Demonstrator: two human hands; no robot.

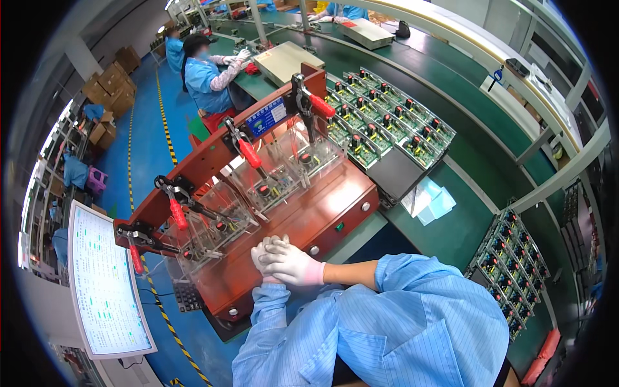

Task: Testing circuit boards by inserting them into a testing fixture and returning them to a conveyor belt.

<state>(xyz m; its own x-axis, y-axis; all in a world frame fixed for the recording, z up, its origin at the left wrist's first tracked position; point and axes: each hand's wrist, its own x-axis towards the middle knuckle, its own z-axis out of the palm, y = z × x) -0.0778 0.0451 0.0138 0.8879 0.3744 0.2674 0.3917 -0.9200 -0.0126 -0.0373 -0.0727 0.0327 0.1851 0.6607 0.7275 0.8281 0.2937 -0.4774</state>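
My right hand (pixel 293 266), in a white glove with a pink cuff, lies over my left hand (pixel 262 253), also white-gloved. The two are clasped together, fingers folded, and no object shows in them. They rest at the front edge of a red-brown test fixture (pixel 309 216). Along its back rail stand several toggle clamps with red handles, such as the near-middle toggle clamp (pixel 178 213). Clear plastic press plates (pixel 322 155) sit below the clamps, with circuit boards partly visible under them. Part of my left hand is hidden by the right.
A tray of circuit boards (pixel 387 119) stands beyond the fixture; another board tray (pixel 509 271) is at right. Light-blue sheets (pixel 438 203) lie on the green bench. At left are a monitor (pixel 106 284) and a keyboard (pixel 189 297). A co-worker (pixel 209 80) sits further off.
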